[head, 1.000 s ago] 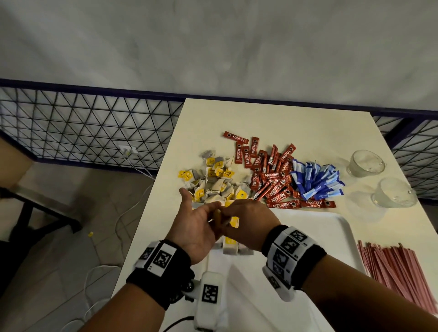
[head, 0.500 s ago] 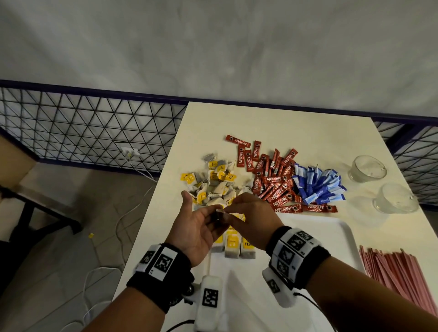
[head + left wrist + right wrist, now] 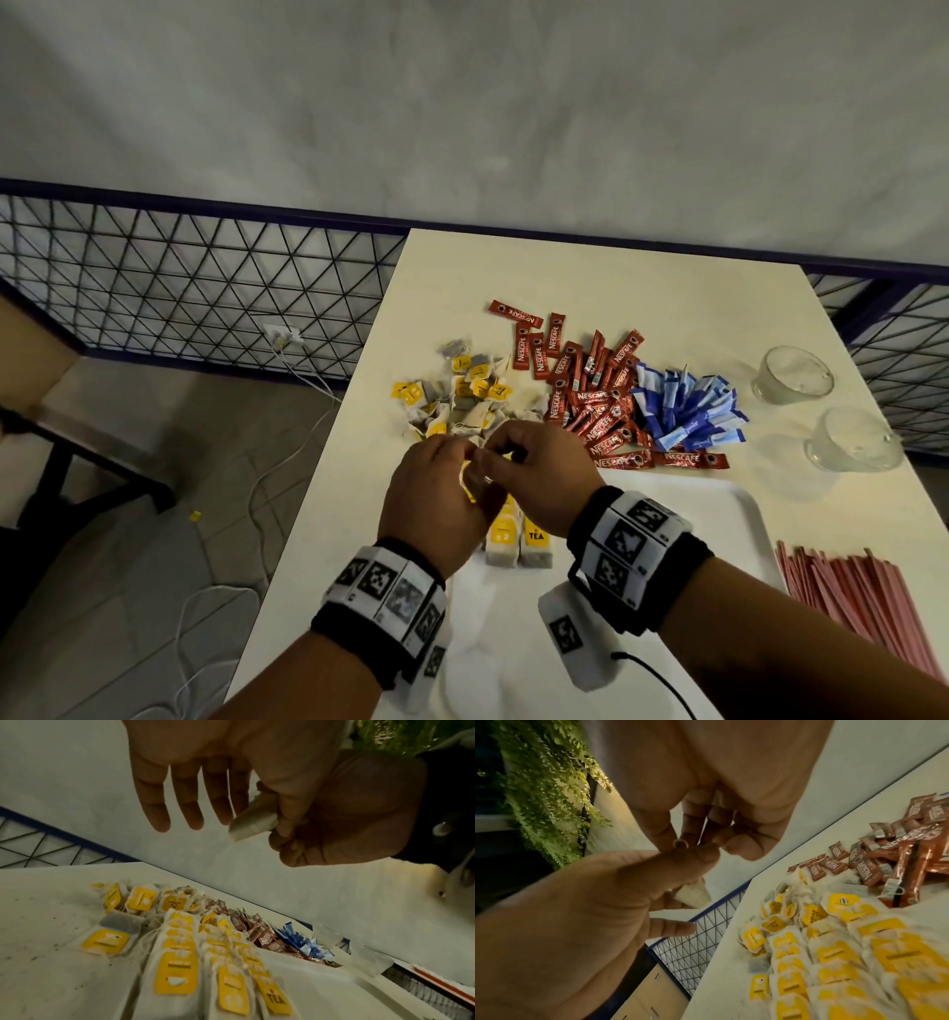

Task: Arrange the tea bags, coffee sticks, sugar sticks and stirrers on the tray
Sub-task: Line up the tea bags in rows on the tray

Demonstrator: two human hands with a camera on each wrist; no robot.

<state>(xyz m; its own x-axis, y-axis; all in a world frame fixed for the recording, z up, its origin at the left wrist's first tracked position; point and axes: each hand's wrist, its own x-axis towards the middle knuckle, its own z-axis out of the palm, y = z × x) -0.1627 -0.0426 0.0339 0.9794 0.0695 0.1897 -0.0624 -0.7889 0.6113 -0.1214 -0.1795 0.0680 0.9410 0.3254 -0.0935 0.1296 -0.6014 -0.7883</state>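
Now pinching one tea bag [image 3: 253, 823] above the tray [image 3: 719, 519], left hand [image 3: 436, 509] thumb-clamped on it, right hand [image 3: 539, 478] fingertips nipping its tag end. Light, soft, probably tear-prone; best gripped flat across the pouch, not the string.

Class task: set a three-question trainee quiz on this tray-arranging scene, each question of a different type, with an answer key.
1. True or false: the coffee sticks already lie on the tray.
2. The left hand and right hand together hold: A) a stirrer B) a tea bag C) a cup.
3. What colour are the sugar sticks?
Key: 1 false; 2 B; 3 blue.
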